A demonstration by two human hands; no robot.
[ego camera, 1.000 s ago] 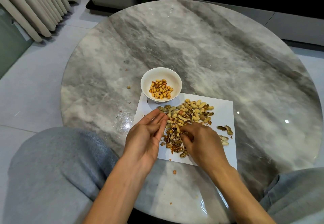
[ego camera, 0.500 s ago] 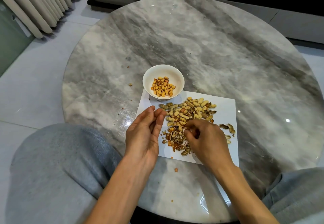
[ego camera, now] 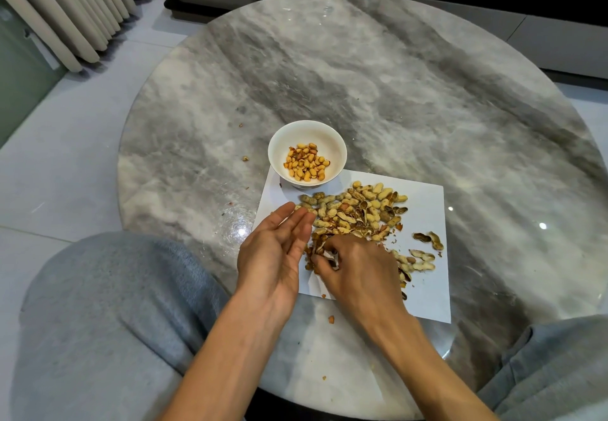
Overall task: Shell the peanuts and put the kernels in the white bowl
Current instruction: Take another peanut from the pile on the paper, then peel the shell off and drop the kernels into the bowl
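Observation:
The white bowl (ego camera: 273, 154) holds several golden kernels (ego camera: 306, 162) and stands on the far left corner of a white paper sheet (ego camera: 427, 289). A heap of unshelled peanuts (ego camera: 358, 205) lies on the sheet just behind my hands, with broken shells (ego camera: 320, 239) at its near edge. My left hand (ego camera: 269, 256) is open, its palm turned toward the heap and its fingertips touching the leftmost peanuts. My right hand (ego camera: 358, 272) rests on the shell litter with its fingers curled around a pale shell piece.
The sheet lies on a round grey marble table (ego camera: 394, 91). More split shells (ego camera: 424, 256) lie at the sheet's right side, and a crumb (ego camera: 331, 319) sits on the table near the front edge. My grey-clad knees (ego camera: 98, 305) flank the table.
My right hand has slid toward me and to the left into the broken shells, with its fingers curling tighter. My left hand has stayed at the heap's left edge.

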